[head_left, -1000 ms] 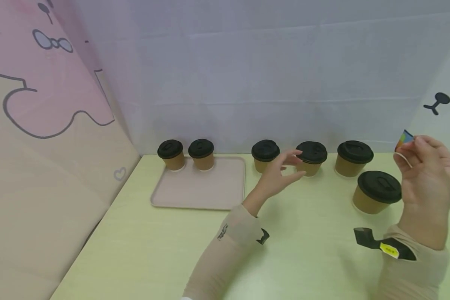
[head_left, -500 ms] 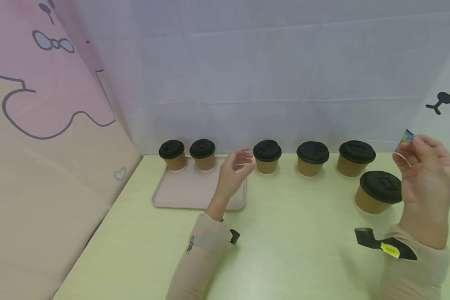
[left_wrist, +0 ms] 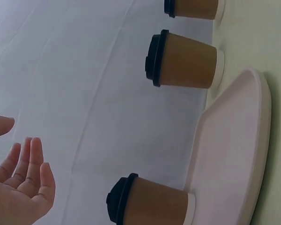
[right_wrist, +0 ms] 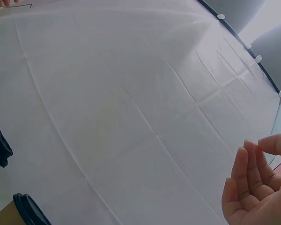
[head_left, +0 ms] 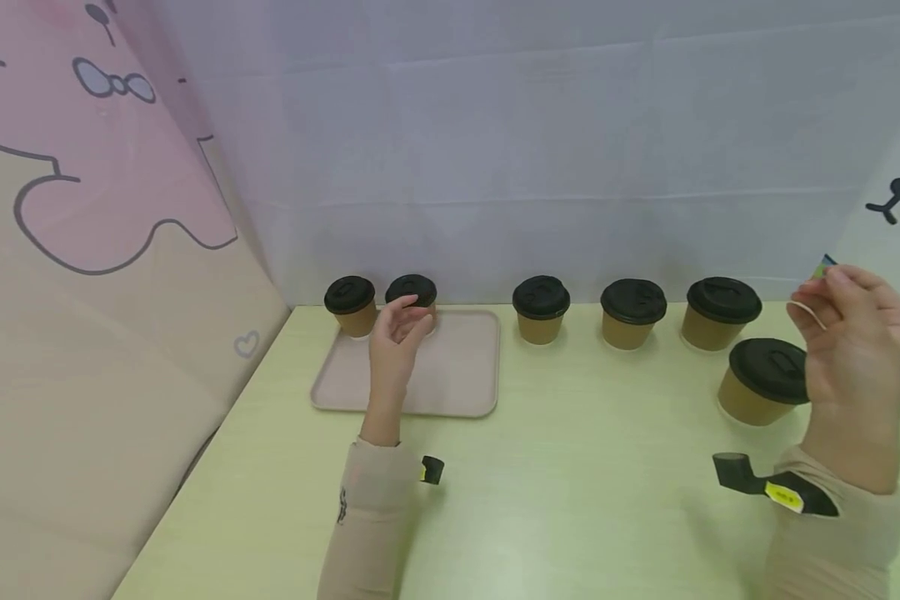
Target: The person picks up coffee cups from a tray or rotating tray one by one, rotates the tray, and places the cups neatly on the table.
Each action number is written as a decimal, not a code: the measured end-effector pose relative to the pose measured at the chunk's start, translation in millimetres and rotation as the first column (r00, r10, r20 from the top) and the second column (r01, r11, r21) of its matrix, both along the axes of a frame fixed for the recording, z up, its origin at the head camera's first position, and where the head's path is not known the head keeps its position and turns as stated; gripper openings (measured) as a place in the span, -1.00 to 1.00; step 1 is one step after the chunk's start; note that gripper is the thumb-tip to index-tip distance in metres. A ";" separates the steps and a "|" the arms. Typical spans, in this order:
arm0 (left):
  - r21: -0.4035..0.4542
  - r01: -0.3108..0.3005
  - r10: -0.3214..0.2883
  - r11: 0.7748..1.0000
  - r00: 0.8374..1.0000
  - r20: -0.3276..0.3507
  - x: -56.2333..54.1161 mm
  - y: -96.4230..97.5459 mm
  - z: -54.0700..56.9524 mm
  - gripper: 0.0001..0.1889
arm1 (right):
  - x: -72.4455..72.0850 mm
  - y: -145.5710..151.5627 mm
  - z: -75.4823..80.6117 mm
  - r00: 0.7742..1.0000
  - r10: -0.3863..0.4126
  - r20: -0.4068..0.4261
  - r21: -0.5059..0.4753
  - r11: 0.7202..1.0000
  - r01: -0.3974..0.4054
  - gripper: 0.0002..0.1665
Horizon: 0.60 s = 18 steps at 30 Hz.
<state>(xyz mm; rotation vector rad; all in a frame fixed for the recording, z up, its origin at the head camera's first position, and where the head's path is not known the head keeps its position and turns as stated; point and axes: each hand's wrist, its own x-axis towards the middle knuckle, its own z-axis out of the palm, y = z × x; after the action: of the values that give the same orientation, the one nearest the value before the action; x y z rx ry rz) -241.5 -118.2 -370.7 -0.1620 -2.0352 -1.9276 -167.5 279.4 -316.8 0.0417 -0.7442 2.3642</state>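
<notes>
My left hand hovers over the pale pink tray, with thumb and fingers loosely bent and apart. Part of a lidded cup on the tray is hidden behind it. Another brown paper cup with a black lid stands at the tray's back left corner. Nothing lies between the left fingers in the left wrist view. My right hand is raised at the right, its thumb close to the fingertips and no object visible between them. It overlaps the edge of a larger lidded cup.
Three more lidded cups, the left one, the middle one and the right one, stand along the back of the pale yellow-green table. A white cloth wall rises behind them. A printed cloth hangs at the left.
My left hand has moved left from in front of the middle cups to above the tray, carrying nothing. The right hand stays nearly still. The view has shifted slightly.
</notes>
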 end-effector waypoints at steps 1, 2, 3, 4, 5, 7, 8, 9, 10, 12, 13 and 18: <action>0.008 -0.015 0.015 1.000 1.000 0.009 0.7 -3.3 0.1 -0.62 | -0.2 -0.6 -0.1 1.000 -0.004 0.003 0.007 1.000 0.004 -0.97; 0.017 -0.028 0.028 0.999 0.999 0.018 1.5 -6.4 0.2 -0.61 | -0.2 -1.0 -0.3 1.000 -0.012 0.013 0.021 1.000 0.011 -0.97; 0.022 -0.038 0.038 0.999 0.999 0.024 2.3 -9.4 0.3 -0.61 | -0.2 -1.5 -0.5 1.000 -0.021 0.023 0.035 0.999 0.020 -0.96; 0.028 -0.046 0.045 0.999 0.999 0.028 2.6 -12.6 0.1 -0.61 | -0.1 -1.9 -0.8 0.999 -0.030 0.033 0.050 0.998 0.028 -0.94; 0.033 -0.050 0.049 0.998 0.998 0.027 2.8 -15.8 -0.4 -0.61 | -0.1 -2.3 -1.1 0.999 -0.036 0.039 0.057 0.998 0.034 -0.93; 0.033 -0.061 0.060 0.998 0.998 0.022 3.3 -21.6 -0.9 -0.61 | -0.1 -3.0 -1.8 0.998 -0.044 0.050 0.069 0.997 0.041 -0.92; 0.030 -0.064 0.063 0.998 0.998 0.020 3.4 -24.7 -1.6 -0.60 | -0.2 -3.5 -2.1 0.997 -0.049 0.056 0.077 0.996 0.044 -0.91; 0.022 -0.070 0.069 0.997 0.997 0.021 3.5 -27.7 -2.3 -0.60 | -0.4 -3.9 -2.4 0.998 -0.043 0.049 0.073 0.997 0.040 -0.92; 0.013 -0.076 0.076 0.997 0.997 0.021 3.6 -30.9 -3.1 -0.60 | -0.8 -4.4 -2.6 0.998 -0.037 0.042 0.068 0.997 0.034 -0.92; -0.003 -0.094 0.094 0.996 0.995 0.026 4.1 -36.3 -4.4 -0.60 | -1.6 -5.2 -2.9 0.999 -0.024 0.023 0.059 0.998 0.022 -0.94; -0.013 -0.106 0.107 0.994 0.994 0.030 4.0 -38.8 -4.9 -0.62 | -2.0 -5.7 -2.9 1.000 -0.021 0.017 0.059 0.998 0.020 -0.95; -0.041 -0.141 0.142 0.989 0.990 0.025 2.5 -45.2 -4.5 -0.66 | -4.1 -5.9 -2.8 1.000 -0.006 -0.001 0.057 0.998 0.006 -0.96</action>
<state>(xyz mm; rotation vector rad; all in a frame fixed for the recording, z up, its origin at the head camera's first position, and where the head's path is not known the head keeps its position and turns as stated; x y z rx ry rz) -239.0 -163.4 -375.2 0.0001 -2.0439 -1.8149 -171.6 273.5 -319.6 0.0651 -0.8103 2.3370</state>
